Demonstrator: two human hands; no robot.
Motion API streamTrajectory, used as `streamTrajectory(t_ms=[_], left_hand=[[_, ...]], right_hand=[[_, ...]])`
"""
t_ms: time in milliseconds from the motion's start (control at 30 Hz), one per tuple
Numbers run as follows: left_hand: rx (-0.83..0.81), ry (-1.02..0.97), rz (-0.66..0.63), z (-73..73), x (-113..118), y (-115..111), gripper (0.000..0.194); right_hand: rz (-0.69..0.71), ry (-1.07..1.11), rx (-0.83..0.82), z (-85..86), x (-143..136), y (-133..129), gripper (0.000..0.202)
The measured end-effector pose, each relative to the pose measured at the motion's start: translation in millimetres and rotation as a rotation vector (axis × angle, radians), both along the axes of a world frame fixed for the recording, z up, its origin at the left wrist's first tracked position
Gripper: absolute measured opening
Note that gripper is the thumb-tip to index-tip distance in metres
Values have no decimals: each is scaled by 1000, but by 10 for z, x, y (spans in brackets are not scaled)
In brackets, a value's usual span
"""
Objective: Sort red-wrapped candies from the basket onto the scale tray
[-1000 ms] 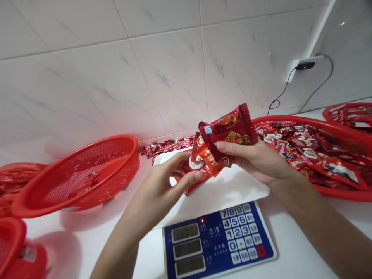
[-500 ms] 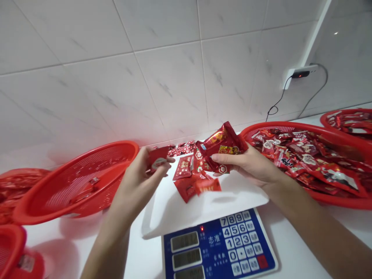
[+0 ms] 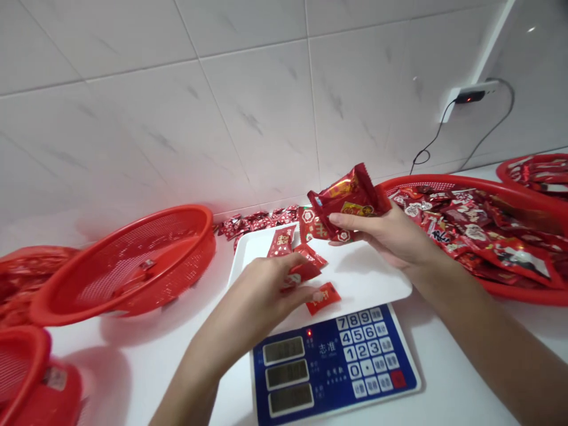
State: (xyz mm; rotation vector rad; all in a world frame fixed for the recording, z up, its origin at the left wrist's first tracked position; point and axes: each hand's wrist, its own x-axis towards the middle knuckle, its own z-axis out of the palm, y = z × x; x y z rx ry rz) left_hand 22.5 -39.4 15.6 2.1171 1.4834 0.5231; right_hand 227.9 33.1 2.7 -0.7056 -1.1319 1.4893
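Observation:
My left hand (image 3: 261,296) reaches over the white scale tray (image 3: 373,284). Between its thumb and fingers is a small red candy packet (image 3: 302,273) with a white mark; the fingertips are partly hidden. By the thumb tip, a small red wrapped candy (image 3: 326,297) lies on the tray. Two more red packets lie behind that hand, one a patterned packet (image 3: 281,239), the other a glossy packet (image 3: 311,254). Above the tray's right side, my right hand (image 3: 381,236) is closed around a shiny dark red snack packet (image 3: 346,192) and a flower-patterned red packet (image 3: 308,223).
The blue scale panel (image 3: 337,367) faces me below the tray. To the left stands a red basket (image 3: 195,236) with few packets in it. On the right, another red basket (image 3: 488,183) is heaped with packets. Loose small candies (image 3: 252,222) lie along the wall.
My left hand has moved right and down over the tray with the red packet. A small red candy, blurred before, now rests on the tray. My right hand has risen slightly, still holding its packets.

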Motion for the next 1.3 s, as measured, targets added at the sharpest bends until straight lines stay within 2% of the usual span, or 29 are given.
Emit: streamTrajectory(t_ms=[167,233,333,533,600,767,933,1133,1200,1300], left_hand=[[70,213,-52,-161,157,34,16],[96,201,-67,-169,169,44,14],[119,155,-25,-128,144,57,13],[232,0,241,-64,-13,169,16],[250,-94,279,-65,-67,206,20],[83,-475,161,-61,-95,186,23],[-35,-598,116,-44,-52,128,23],[57,-530,153,-70,-2,143,26],[116,-445,174,-58,0,137,30],[200,-307,190,-28,-25,128,30]], right_hand=[[-74,27,16,33,-11,-27,36],[-71,24,17,36,-15,-33,36],[-57,29,10,26,-5,-26,36],[-116,-9,17,-28,21,39,38],[-110,-22,34,-27,15,35,38],[80,61,36,36,-19,-59,36],[95,84,39,32,-46,-85,35],[183,23,48,-46,-100,-81,31],[129,13,39,-34,-70,-57,34],[-57,20,39,24,36,8,39]])
